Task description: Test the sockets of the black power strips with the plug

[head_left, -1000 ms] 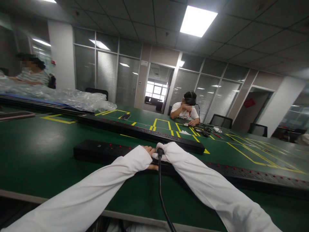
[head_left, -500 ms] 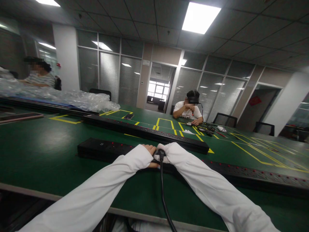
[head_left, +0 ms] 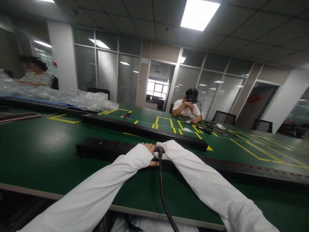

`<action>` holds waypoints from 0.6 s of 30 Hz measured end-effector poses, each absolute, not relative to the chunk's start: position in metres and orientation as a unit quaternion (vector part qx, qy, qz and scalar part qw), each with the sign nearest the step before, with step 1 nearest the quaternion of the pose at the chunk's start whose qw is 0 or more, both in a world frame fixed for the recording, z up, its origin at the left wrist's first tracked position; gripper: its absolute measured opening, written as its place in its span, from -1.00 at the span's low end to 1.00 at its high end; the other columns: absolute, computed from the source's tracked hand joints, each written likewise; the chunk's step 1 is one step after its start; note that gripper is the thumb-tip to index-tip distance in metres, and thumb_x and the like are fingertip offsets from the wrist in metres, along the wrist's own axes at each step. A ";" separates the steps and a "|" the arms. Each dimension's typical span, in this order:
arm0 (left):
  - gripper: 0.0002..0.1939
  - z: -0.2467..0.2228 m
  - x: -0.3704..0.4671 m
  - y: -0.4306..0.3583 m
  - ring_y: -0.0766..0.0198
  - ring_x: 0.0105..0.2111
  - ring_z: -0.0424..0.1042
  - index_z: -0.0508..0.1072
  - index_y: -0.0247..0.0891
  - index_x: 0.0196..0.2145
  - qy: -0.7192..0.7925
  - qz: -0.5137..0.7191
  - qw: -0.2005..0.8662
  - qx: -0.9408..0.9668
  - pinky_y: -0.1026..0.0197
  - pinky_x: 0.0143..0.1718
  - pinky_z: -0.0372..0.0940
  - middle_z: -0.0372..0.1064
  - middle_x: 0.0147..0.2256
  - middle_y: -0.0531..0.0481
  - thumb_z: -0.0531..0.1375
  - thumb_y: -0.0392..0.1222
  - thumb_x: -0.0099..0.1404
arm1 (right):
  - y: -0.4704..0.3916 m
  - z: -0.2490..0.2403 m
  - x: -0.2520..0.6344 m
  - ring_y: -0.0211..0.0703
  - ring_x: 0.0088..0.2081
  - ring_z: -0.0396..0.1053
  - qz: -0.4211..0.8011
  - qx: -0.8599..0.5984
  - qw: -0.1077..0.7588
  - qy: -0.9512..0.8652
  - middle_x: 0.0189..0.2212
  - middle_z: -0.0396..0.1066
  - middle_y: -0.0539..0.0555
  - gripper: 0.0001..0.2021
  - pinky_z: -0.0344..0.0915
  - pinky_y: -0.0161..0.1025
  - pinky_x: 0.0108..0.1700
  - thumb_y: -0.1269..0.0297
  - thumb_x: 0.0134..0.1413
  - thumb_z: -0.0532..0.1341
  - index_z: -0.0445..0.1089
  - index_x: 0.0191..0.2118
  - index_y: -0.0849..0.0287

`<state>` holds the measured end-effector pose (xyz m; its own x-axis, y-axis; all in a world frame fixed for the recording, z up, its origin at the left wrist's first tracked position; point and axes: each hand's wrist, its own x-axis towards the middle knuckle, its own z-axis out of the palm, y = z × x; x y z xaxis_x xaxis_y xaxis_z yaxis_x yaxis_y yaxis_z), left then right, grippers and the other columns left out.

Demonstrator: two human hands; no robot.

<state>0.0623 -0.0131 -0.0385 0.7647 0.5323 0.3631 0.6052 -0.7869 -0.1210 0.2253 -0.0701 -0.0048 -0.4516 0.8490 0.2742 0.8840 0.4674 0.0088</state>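
Observation:
A long black power strip [head_left: 96, 149] with red dots along its top lies across the green table in front of me. My left hand [head_left: 150, 149], bare below a white sleeve, is closed around the strip's middle, fingers on top and thumb on the near side. Right beside it, my right hand [head_left: 161, 145], in a white glove, is closed on a black plug [head_left: 160, 150] over the strip's top. The plug's contact with a socket is hidden. From the plug, a black cable [head_left: 161, 187] hangs toward me over the table edge.
Behind lies a second black power strip [head_left: 145, 129]. Clear plastic wrap [head_left: 91, 100] covers the back left, near a phone [head_left: 127, 115]. Across the table [head_left: 55, 167] sits a person [head_left: 184, 108] beside cables and tools; another person [head_left: 36, 77] is at far left.
The view has shifted slightly. Both hands keep their places on the strip and the plug, with no clear movement of either.

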 end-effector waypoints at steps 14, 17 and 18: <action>-0.34 -0.045 0.068 -0.010 0.02 -0.27 0.31 0.29 -0.29 -0.23 -0.343 -0.131 0.107 -0.924 0.05 -0.26 0.15 0.31 -0.30 -0.15 0.04 0.35 -0.07 | -0.053 0.004 0.225 -0.36 -0.52 0.25 -0.127 -0.482 0.152 -0.853 -0.54 0.36 -0.06 -0.69 0.00 -0.39 -0.46 -0.02 -0.01 0.05 0.35 -0.33 0.09; -0.34 -0.043 0.067 -0.012 0.03 -0.28 0.31 0.28 -0.27 -0.23 -0.348 -0.135 0.107 -0.921 0.05 -0.26 0.15 0.31 -0.30 -0.15 0.03 0.36 -0.06 | -0.056 0.003 0.223 -0.31 -0.49 0.24 -0.178 -0.455 0.159 -0.858 -0.52 0.35 -0.02 -0.64 -0.02 -0.37 -0.44 -0.07 -0.05 0.04 0.34 -0.32 0.11; -0.34 -0.043 0.067 -0.012 0.03 -0.28 0.31 0.28 -0.27 -0.23 -0.350 -0.136 0.105 -0.921 0.05 -0.25 0.15 0.31 -0.30 -0.14 0.03 0.36 -0.07 | -0.057 0.003 0.222 -0.31 -0.49 0.23 -0.190 -0.451 0.157 -0.858 -0.52 0.35 -0.01 -0.63 -0.03 -0.36 -0.45 -0.07 -0.05 0.02 0.33 -0.33 0.11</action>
